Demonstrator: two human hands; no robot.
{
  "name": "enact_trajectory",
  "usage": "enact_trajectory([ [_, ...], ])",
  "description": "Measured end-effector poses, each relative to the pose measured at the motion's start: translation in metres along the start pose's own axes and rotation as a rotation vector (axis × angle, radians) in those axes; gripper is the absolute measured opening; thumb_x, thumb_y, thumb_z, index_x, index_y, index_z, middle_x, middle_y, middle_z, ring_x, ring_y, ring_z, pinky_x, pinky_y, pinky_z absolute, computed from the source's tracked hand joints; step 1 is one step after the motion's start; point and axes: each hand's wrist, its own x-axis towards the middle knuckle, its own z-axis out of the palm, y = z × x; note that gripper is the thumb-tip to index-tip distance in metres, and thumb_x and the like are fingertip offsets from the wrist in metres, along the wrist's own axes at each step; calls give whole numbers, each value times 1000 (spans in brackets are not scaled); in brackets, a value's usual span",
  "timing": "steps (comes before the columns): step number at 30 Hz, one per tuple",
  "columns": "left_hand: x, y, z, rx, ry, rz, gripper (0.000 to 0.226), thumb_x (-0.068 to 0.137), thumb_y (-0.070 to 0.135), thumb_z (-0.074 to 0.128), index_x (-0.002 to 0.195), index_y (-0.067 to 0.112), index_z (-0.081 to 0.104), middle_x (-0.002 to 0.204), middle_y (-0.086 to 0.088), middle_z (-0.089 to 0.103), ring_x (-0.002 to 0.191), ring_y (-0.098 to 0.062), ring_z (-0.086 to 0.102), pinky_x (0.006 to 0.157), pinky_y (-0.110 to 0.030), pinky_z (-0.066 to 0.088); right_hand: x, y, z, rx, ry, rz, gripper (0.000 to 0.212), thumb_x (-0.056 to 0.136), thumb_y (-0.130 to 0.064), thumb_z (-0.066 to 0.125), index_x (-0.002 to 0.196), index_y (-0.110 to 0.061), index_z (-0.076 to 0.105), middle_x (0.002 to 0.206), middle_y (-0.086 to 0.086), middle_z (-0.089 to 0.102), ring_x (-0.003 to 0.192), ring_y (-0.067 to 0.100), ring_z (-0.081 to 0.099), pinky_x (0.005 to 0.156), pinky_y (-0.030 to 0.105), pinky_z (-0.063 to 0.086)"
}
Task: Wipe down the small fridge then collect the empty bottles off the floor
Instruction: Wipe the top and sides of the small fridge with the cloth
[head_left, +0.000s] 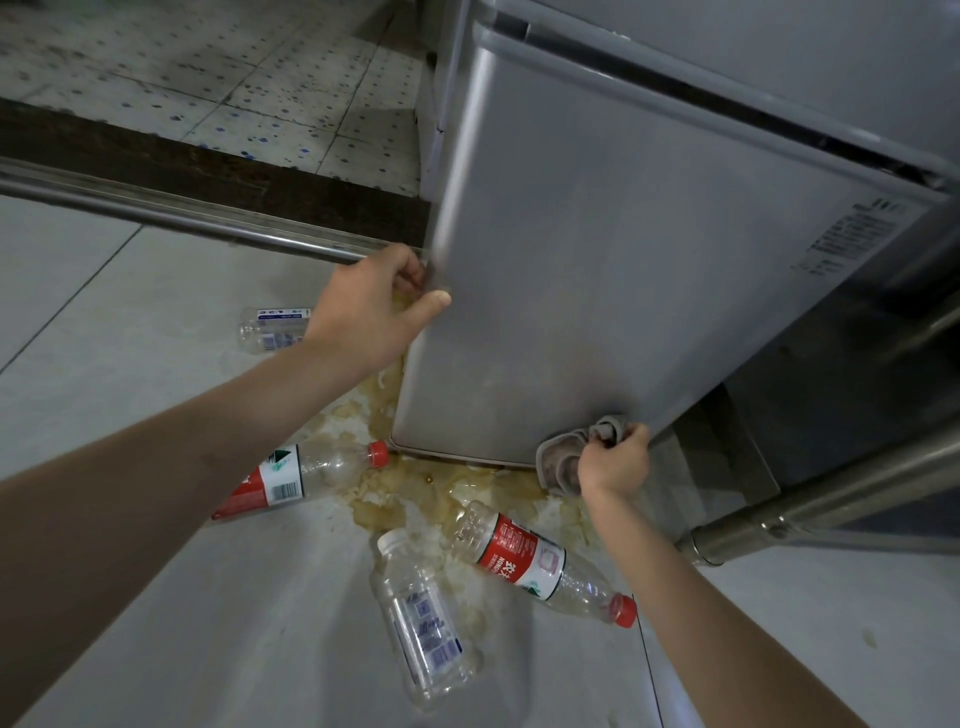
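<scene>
The small silver fridge (623, 249) fills the upper right. My left hand (374, 306) grips the left edge of its door, fingers curled round the edge. My right hand (615, 460) holds a grey cloth (563, 457) against the door's bottom right corner. Several empty plastic bottles lie on the floor: a red-labelled one (291, 478) at the left, another red-labelled one (535, 561) below the fridge, a clear one with blue print (423, 618) in the middle, and a clear one (272, 327) partly hidden behind my left forearm.
A brownish spill (415, 493) spreads over the pale floor tiles under and before the fridge. A metal door track (182, 213) and dark threshold cross the upper left. Steel table legs (831, 499) stand at the right.
</scene>
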Motion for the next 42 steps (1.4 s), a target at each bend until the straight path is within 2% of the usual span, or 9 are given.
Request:
enact_trajectory([
  [5, -1, 0, 3, 21, 23, 25, 24, 88, 37, 61, 99, 16, 56, 92, 8, 59, 87, -7, 53, 75, -22, 35, 1, -2, 1, 19, -9, 54, 24, 86, 5, 51, 110, 2, 48, 121, 26, 55, 108, 39, 56, 83, 36, 44],
  [9, -1, 0, 4, 15, 24, 21, 21, 87, 37, 61, 97, 18, 55, 92, 8, 58, 87, -7, 53, 75, -22, 35, 3, 0, 0, 45, -22, 108, 24, 87, 5, 50, 111, 3, 49, 120, 24, 56, 109, 37, 56, 80, 31, 42],
  [13, -2, 1, 3, -6, 19, 8, 20, 87, 37, 62, 94, 20, 54, 91, 8, 59, 88, -7, 54, 75, -23, 36, 12, 6, 1, 58, 0, 157, 26, 86, 4, 50, 112, 4, 48, 118, 28, 57, 109, 41, 54, 90, 39, 42],
  [18, -1, -1, 3, -24, 9, -6, 19, 86, 37, 63, 90, 23, 52, 90, 8, 60, 89, -10, 58, 76, -24, 39, 27, 6, -2, 158, 26, 242, 27, 86, 6, 50, 113, 7, 49, 119, 28, 57, 109, 39, 55, 93, 41, 43],
  [23, 1, -3, 3, -23, 9, 0, 19, 86, 37, 63, 89, 23, 50, 90, 8, 59, 88, -10, 56, 75, -25, 38, 22, 6, -2, 149, 119, 127, 17, 83, 5, 48, 97, -3, 47, 107, 26, 59, 99, 42, 57, 89, 49, 47],
  [26, 1, -4, 4, -21, 10, 6, 19, 86, 37, 63, 90, 23, 50, 90, 8, 59, 88, -8, 55, 75, -23, 37, 23, 7, 0, 139, 167, 61, 22, 79, 6, 45, 88, -13, 40, 104, 23, 57, 94, 43, 57, 85, 54, 49],
  [32, 1, -4, 3, -23, 5, 9, 19, 86, 38, 62, 90, 24, 50, 90, 9, 58, 87, -8, 54, 73, -23, 36, 20, -6, -5, 147, 205, 11, 21, 82, 7, 46, 99, -4, 47, 111, 25, 52, 96, 43, 56, 85, 54, 47],
  [37, 1, -3, 3, -23, -5, 1, 19, 86, 37, 62, 91, 23, 50, 90, 9, 58, 87, -8, 54, 74, -24, 37, 18, -12, -13, 164, 188, -65, 24, 86, 2, 51, 107, -5, 46, 117, 22, 51, 104, 42, 55, 89, 53, 47],
  [42, 1, -3, 2, -2, -3, 5, 19, 87, 38, 61, 90, 24, 49, 91, 8, 58, 88, -9, 53, 75, -26, 37, 15, -21, -27, 173, 161, -184, 23, 88, -3, 55, 109, -8, 46, 118, 19, 51, 103, 37, 56, 87, 48, 50],
])
